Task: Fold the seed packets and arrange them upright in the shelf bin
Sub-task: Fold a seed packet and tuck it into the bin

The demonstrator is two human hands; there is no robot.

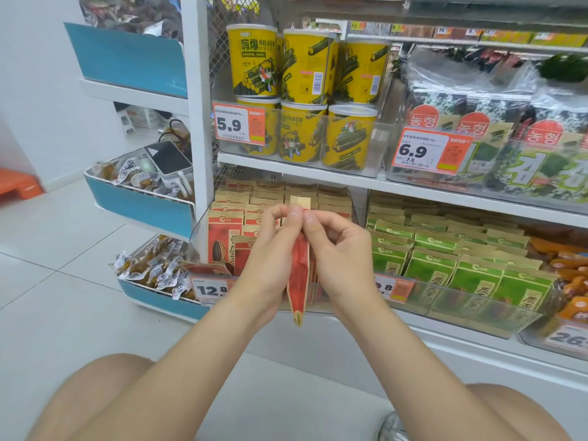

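Red paper with a tan edge, the seed packet (299, 275) hangs edge-on to the camera between both hands, its long axis running from 12 o'clock down to 6 o'clock. The left hand (270, 253) and the right hand (340, 249) meet at its top end, where the fingers (294, 213) of each pinch the tan strip from opposite sides, left from 9 o'clock and right from 3 o'clock. Both hands are closed on the packet and neither carries anything else. Its lower tip is free, touching nothing.

The shelf bin (199, 240), a clear tray on the lower shelf, lies beyond the hands toward 12 o'clock and reaches out to 10 o'clock. Rows of red packets (229, 198) stand upright in it, tan tops up. One packet near the front at 9 o'clock looks slumped. A bin of green packets (445, 265) sits just beside it at 3 o'clock.

Judging by the pinch at the top, the fold of the flap is the step in hand, and placing is not yet done. The coming move turns on this: the packet is already upright, so it need only travel forward toward 12 o'clock and down into a gap. The two hands look about equally near, though the visible gaps lie on the left hand's side
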